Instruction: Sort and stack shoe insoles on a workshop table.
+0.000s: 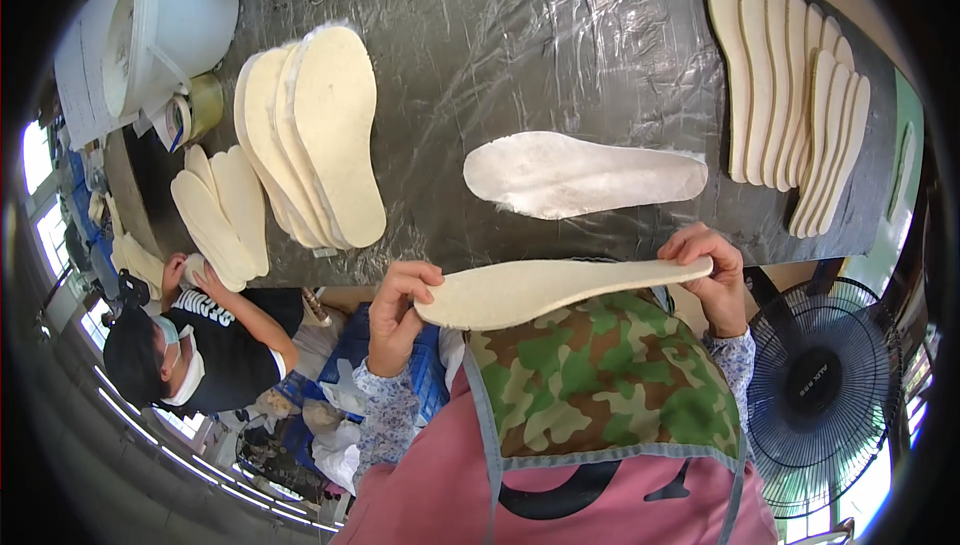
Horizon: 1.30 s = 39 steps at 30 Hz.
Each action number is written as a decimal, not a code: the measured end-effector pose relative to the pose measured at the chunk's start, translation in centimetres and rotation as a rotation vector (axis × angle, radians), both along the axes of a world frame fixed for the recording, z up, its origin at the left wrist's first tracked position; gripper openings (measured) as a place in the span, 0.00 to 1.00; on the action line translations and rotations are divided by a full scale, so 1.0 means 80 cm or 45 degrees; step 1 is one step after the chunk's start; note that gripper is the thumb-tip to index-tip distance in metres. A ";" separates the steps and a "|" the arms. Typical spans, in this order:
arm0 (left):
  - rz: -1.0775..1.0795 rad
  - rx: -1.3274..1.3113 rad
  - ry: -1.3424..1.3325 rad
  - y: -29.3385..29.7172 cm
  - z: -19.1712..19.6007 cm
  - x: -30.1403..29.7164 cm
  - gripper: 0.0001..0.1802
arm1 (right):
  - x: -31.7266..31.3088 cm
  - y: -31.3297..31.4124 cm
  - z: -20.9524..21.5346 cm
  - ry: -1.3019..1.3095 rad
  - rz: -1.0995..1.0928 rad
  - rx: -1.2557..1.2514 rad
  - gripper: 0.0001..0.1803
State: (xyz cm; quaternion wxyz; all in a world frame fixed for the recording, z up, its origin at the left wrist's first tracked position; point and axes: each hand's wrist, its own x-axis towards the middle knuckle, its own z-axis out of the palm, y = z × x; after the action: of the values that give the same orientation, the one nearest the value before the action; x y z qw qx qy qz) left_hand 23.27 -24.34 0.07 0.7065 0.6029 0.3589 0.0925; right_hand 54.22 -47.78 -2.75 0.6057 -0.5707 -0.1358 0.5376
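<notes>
A cream insole (540,295) is stretched sideways between my two hands, just off the table's near edge and above my camouflage apron. My left hand (400,310) pinches its wide end between thumb and fingers. At the narrower end, my right hand (708,270) grips it the same way. Beyond it, a single white fuzzy insole (585,175) lies flat on the dark plastic-covered table (450,65). To its left rests a fanned stack of large cream insoles (335,135).
Overlapping rows of insoles (765,75) lie at the right. Smaller insoles (215,215), a white bucket (185,35) and a tape roll (205,105) are at the left. A co-worker (230,335) handles a piece there. A black fan (820,385) stands right of me.
</notes>
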 end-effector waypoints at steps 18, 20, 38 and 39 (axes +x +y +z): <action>0.239 -0.354 0.006 0.004 -0.039 0.085 0.15 | 0.006 0.016 -0.016 -0.174 -0.404 -0.347 0.22; 0.257 -0.291 0.045 0.010 -0.041 0.096 0.17 | 0.006 0.016 -0.027 -0.231 -0.434 -0.329 0.19; 0.183 -0.190 0.212 0.031 -0.065 0.112 0.12 | 0.035 0.025 -0.047 -0.713 -0.228 -0.546 0.12; 0.186 -0.191 0.216 0.033 -0.063 0.112 0.12 | 0.035 0.025 -0.047 -0.710 -0.225 -0.546 0.12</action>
State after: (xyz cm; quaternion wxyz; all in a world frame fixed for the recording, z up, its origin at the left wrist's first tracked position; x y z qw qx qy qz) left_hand 32.22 -21.70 -4.95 0.7081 0.5263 0.4662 0.0652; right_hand 57.04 -45.75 -6.53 0.4559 -0.8190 -0.1301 0.3232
